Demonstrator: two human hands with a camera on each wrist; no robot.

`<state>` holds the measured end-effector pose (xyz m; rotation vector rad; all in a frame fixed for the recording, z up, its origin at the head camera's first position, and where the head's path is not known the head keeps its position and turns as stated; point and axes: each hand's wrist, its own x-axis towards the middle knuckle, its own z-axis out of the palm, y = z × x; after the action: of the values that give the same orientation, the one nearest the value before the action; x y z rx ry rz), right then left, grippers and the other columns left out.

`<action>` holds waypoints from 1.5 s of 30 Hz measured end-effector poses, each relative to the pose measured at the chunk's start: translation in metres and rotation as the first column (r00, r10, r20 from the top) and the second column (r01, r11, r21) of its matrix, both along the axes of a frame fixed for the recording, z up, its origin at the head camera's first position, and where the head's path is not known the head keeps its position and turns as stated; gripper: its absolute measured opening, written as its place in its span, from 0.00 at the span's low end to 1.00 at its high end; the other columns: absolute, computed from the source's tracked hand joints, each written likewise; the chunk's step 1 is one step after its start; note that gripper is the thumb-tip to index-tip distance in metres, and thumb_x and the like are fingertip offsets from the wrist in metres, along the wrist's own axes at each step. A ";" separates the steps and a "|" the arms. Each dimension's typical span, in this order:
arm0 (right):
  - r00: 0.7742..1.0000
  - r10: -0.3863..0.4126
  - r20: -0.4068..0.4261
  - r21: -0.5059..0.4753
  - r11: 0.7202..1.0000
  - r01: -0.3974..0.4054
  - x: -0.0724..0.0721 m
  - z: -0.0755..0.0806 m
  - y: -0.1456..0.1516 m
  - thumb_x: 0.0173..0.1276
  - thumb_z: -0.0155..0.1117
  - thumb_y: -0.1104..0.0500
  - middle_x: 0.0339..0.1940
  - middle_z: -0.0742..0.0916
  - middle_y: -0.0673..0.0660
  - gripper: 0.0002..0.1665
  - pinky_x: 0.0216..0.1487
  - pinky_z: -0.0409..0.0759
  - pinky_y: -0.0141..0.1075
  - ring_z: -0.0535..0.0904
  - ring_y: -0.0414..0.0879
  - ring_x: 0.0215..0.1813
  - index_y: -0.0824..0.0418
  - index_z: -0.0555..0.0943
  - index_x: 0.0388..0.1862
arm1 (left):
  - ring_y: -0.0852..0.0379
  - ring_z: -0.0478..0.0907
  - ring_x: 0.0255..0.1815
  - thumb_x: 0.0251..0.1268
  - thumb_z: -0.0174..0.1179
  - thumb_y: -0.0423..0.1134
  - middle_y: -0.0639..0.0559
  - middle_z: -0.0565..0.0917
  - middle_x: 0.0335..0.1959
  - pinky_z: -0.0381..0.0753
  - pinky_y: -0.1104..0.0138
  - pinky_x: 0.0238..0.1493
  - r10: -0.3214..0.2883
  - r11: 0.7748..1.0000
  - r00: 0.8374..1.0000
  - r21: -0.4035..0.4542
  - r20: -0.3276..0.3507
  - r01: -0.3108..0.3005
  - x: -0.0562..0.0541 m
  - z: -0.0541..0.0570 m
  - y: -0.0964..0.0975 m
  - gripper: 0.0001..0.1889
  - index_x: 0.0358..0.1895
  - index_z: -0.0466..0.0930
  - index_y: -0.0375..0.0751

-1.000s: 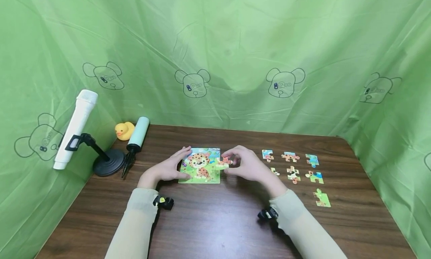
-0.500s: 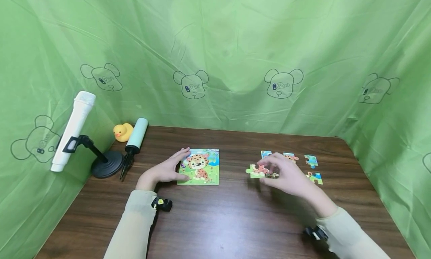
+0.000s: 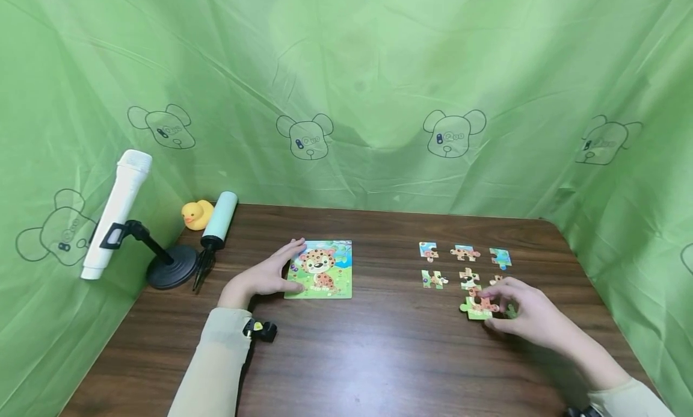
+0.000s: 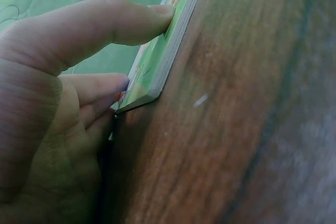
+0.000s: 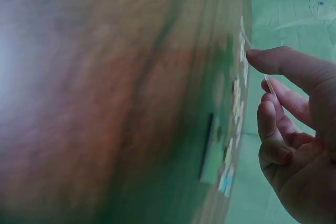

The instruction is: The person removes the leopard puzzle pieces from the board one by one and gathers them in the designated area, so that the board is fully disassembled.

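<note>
My left hand (image 3: 263,277) rests at the left side of a square leopard picture board (image 3: 330,272) lying on the table. In the left wrist view, the thumb (image 4: 142,22) lies across the board's face with the other fingertips at its edge. My right hand (image 3: 533,311) pinches a green and orange jigsaw piece (image 3: 479,313) between thumb and fingers. That piece hangs over the lower right of the loose pieces and overlaps a leopard-face piece (image 3: 468,278) in the head view. Another green piece (image 3: 510,311) shows partly behind the fingers.
Several loose jigsaw pieces lie in rows on the brown table (image 3: 352,357), among them one piece (image 3: 428,250) at the back. At left stand a white microphone (image 3: 118,212) on a black stand (image 3: 175,266), a yellow duck (image 3: 197,215) and a mint-coloured pump (image 3: 219,218). Green curtains (image 3: 357,92) surround the table.
My right hand has carried the jigsaw piece from the picture board's right edge rightward over the loose pieces. My left hand has stayed on the board.
</note>
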<state>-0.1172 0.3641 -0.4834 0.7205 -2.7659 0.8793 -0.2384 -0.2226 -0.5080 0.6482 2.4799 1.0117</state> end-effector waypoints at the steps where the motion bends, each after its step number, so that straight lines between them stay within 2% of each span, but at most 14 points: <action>1: 1.000 -0.003 0.001 0.004 1.000 0.003 0.002 -0.001 0.002 0.49 0.93 0.59 0.40 0.83 0.40 0.32 0.26 0.73 0.29 0.77 0.34 0.35 0.50 0.90 0.54 | 0.41 0.36 0.92 0.63 0.78 0.49 0.48 0.44 0.93 0.46 0.34 0.85 0.001 1.000 1.000 0.001 0.000 -0.001 0.000 0.000 -0.001 0.58 0.91 0.50 0.44; 5: 1.000 0.007 0.006 -0.002 1.000 -0.007 0.006 -0.006 0.006 0.50 0.93 0.58 0.40 0.83 0.39 0.32 0.27 0.73 0.29 0.78 0.35 0.36 0.48 0.90 0.55 | 0.41 0.36 0.92 0.64 0.77 0.49 0.48 0.44 0.93 0.46 0.34 0.85 0.004 1.000 1.000 -0.003 -0.003 -0.004 0.000 -0.002 -0.002 0.58 0.91 0.50 0.44; 12: 0.999 0.048 0.014 -0.011 0.999 -0.048 0.004 -0.012 0.005 0.50 0.92 0.63 0.44 0.86 0.47 0.32 0.28 0.72 0.29 0.78 0.35 0.35 0.55 0.89 0.55 | 0.39 0.37 0.92 0.63 0.78 0.49 0.44 0.45 0.93 0.47 0.33 0.85 -0.007 1.000 1.000 0.007 -0.016 0.007 0.000 -0.002 -0.001 0.59 0.90 0.50 0.40; 16: 0.999 0.040 0.029 -0.016 0.999 -0.040 0.003 -0.013 0.004 0.50 0.92 0.62 0.45 0.88 0.48 0.32 0.29 0.73 0.29 0.78 0.34 0.35 0.55 0.88 0.55 | 0.41 0.36 0.92 0.64 0.78 0.49 0.46 0.45 0.93 0.46 0.35 0.86 -0.005 1.000 1.000 0.006 -0.008 0.005 0.000 -0.001 0.000 0.58 0.91 0.50 0.42; 30: 0.997 0.045 0.055 0.077 0.996 -0.049 -0.006 -0.008 0.010 0.50 0.94 0.53 0.39 0.84 0.41 0.30 0.31 0.72 0.32 0.76 0.32 0.35 0.54 0.90 0.52 | 0.41 0.35 0.92 0.63 0.78 0.50 0.46 0.44 0.93 0.46 0.34 0.86 -0.002 1.000 1.000 0.010 -0.002 0.002 -0.001 -0.001 -0.001 0.59 0.91 0.49 0.43; 41: 0.995 0.084 0.056 0.069 0.994 -0.088 -0.010 -0.005 0.011 0.51 0.94 0.54 0.39 0.85 0.41 0.28 0.31 0.74 0.31 0.77 0.34 0.36 0.52 0.90 0.51 | 0.42 0.35 0.92 0.64 0.78 0.48 0.48 0.45 0.93 0.45 0.35 0.86 -0.009 1.000 1.000 0.012 -0.006 0.009 -0.001 -0.002 0.000 0.58 0.91 0.51 0.43; 45: 0.995 0.087 0.048 0.054 0.995 -0.089 -0.012 0.001 0.006 0.52 0.93 0.54 0.39 0.84 0.42 0.28 0.30 0.73 0.31 0.77 0.34 0.35 0.52 0.90 0.51 | 0.43 0.35 0.92 0.64 0.78 0.49 0.48 0.44 0.93 0.45 0.36 0.86 -0.007 1.000 1.000 0.008 -0.003 0.007 -0.001 -0.002 0.000 0.58 0.91 0.50 0.44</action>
<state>-0.1293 0.3703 -0.4822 0.8481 -2.8283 0.8475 -0.2396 -0.2226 -0.5102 0.6615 2.4758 1.0193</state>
